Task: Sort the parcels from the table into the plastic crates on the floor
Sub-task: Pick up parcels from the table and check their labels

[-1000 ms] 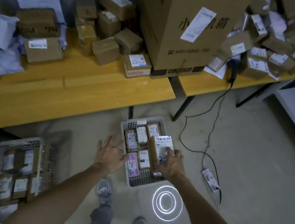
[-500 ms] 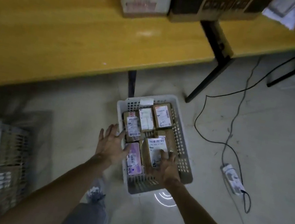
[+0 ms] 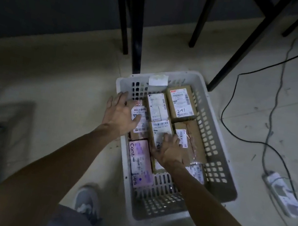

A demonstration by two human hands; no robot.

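Left hand (image 3: 122,112), fingers spread, flat over white-labelled brown cardboard parcel (image 3: 140,120); right hand (image 3: 170,151), fingers straight, presses neighbouring brown parcel (image 3: 161,130) inside white perforated plastic crate (image 3: 160,202).

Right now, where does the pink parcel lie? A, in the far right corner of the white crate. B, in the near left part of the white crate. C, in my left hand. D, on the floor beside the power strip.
B: the pink parcel lies flat in the near left part of the white crate, just left of the right hand.
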